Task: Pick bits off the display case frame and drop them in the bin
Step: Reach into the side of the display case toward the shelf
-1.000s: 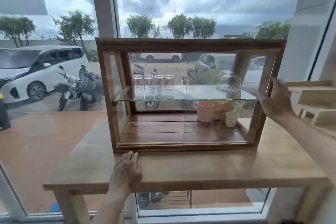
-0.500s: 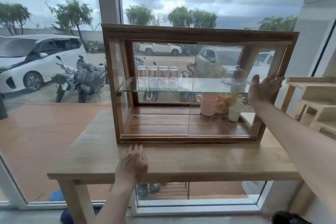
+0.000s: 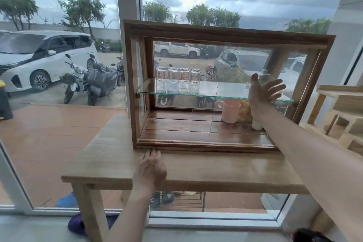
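Observation:
A wooden display case (image 3: 225, 34) with glass sides and a glass shelf (image 3: 216, 95) stands on a light wooden table (image 3: 110, 155) by the window. My left hand (image 3: 150, 171) lies flat on the table, fingertips touching the case's bottom front rail. My right hand (image 3: 263, 92) is raised in front of the case's right half at shelf height, fingers spread, holding nothing. No loose bits on the frame are visible, and no bin that I can tell is in view.
Several glass jars (image 3: 177, 80) stand on the shelf. A pink mug (image 3: 230, 111) and a small white pot (image 3: 256, 124) sit on the case floor. A pale wooden rack (image 3: 341, 108) stands at the right. Shoes (image 3: 78, 224) lie under the table.
My right hand left the case's right post and moved left, in front of the case, fingers spreading. My left hand slid forward to the bottom rail. The view moved closer.

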`<action>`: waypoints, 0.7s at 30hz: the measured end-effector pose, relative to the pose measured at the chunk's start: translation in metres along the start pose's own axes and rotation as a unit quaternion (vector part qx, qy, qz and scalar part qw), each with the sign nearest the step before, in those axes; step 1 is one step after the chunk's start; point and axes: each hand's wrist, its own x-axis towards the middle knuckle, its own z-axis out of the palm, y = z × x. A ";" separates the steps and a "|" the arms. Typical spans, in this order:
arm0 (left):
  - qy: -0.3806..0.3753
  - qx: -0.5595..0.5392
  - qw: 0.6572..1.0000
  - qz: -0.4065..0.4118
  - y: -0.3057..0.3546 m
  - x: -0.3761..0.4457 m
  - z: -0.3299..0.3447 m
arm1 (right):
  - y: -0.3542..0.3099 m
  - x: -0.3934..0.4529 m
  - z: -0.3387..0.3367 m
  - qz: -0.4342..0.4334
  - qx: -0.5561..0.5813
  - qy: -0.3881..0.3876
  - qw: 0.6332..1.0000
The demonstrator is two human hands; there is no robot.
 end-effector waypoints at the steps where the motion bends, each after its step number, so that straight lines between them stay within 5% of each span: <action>1: -0.002 -0.001 1.000 -0.001 0.000 0.000 0.000 | -0.002 -0.003 0.004 -0.003 0.005 -0.002 1.000; 21: -0.002 0.011 1.000 0.004 0.000 -0.002 0.000 | -0.052 -0.091 0.084 0.031 0.025 -0.095 0.995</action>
